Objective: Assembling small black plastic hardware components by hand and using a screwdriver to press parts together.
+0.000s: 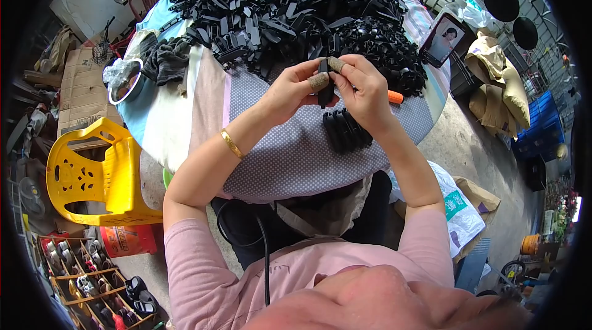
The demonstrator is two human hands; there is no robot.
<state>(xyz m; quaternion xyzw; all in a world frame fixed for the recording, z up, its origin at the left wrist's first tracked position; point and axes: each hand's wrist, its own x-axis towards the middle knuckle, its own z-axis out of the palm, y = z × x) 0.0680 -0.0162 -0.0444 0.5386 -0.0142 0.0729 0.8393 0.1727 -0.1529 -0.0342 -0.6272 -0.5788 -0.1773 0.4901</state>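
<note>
Between my two hands, above the near part of the round table, is a long black plastic part, held roughly upright. My left hand grips it from the left, a tan finger wrap on one finger. From the right, my right hand pinches near its upper end, also with a tan wrap on a finger. Just below the right hand, several similar black parts lie lined up side by side on the patterned cloth. An orange handle shows beside the right hand, its other end hidden.
A large heap of black plastic parts covers the table's far side. Dark gloves and a white-rimmed basin sit at the left edge. A phone stands at the right. A yellow chair is on the left.
</note>
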